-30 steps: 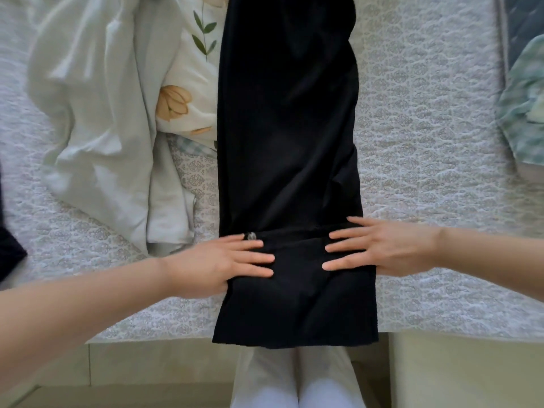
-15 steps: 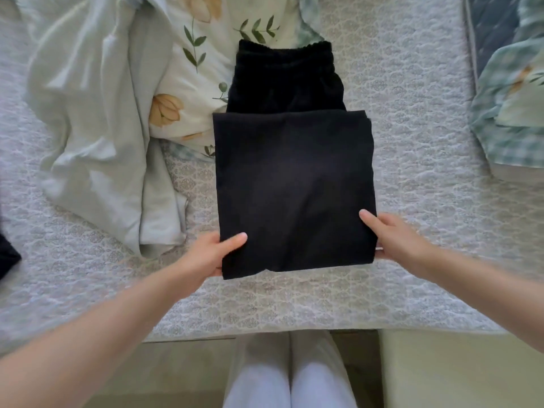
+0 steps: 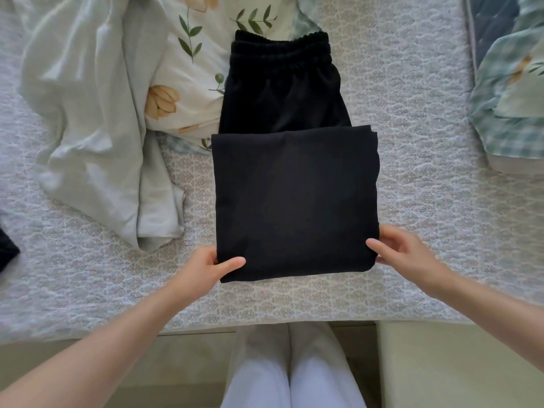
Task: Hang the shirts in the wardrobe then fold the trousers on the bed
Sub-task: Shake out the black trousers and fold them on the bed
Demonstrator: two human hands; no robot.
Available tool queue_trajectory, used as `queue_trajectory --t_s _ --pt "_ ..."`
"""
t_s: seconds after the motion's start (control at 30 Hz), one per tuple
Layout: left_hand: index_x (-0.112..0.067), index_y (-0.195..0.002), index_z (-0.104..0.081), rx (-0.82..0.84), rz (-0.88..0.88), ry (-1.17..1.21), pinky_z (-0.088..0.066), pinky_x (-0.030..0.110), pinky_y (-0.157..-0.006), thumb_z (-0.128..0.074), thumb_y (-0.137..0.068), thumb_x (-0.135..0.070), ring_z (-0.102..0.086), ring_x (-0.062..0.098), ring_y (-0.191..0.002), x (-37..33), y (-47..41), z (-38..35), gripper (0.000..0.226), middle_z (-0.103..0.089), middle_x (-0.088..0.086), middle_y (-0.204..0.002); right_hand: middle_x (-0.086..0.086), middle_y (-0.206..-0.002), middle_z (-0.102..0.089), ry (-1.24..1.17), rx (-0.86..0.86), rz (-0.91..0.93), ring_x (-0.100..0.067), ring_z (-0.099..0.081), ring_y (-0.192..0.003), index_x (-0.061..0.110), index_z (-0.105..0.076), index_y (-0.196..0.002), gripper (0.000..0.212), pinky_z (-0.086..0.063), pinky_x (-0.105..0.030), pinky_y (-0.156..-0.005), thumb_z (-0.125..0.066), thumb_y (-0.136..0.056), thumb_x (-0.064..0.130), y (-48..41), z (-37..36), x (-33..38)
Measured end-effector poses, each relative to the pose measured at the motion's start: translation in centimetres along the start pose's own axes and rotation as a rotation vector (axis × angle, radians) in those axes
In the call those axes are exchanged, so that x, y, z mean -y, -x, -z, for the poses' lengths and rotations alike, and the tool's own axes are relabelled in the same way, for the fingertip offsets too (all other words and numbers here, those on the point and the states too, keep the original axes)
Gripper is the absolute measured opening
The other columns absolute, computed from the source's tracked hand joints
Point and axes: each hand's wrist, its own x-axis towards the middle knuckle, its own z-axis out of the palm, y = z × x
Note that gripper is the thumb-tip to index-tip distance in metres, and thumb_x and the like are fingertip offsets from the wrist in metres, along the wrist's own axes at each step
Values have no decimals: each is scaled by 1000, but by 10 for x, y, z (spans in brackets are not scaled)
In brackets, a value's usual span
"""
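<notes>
Black trousers [image 3: 294, 195] lie on the patterned grey bed cover [image 3: 412, 201], folded so the leg half covers the lower part and the elastic waistband [image 3: 279, 51] shows at the far end. My left hand [image 3: 203, 267] pinches the near left corner of the fold, thumb on top and fingers underneath. At the near right corner my right hand [image 3: 403, 254] grips the fabric the same way.
A pale green garment [image 3: 88, 113] lies crumpled to the left, beside a floral pillow [image 3: 188, 83]. A checked pillow or blanket [image 3: 512, 98] sits at the right edge. A dark cloth [image 3: 7, 251] shows at the far left. The bed's near edge [image 3: 206, 325] is close to my legs.
A second ago both hands lay flat on the stretched-out trousers. The leg end has since been folded up toward the waistband, and both hands now hold the near corners of the fold.
</notes>
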Motion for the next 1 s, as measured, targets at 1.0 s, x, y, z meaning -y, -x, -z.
queue_trajectory --t_s 1.0 --pt "-23 -134 -44 -470 -234 -111 -53 30 -85 -60 -96 -26 -63 10 -94 -61 -53 34 41 -60 -6 -114 0 -120 -54 375 -294 249 -16 -58 -106 22 -33 -137 60 -49 -34 -91 -68 -88 24 -39 26 34"
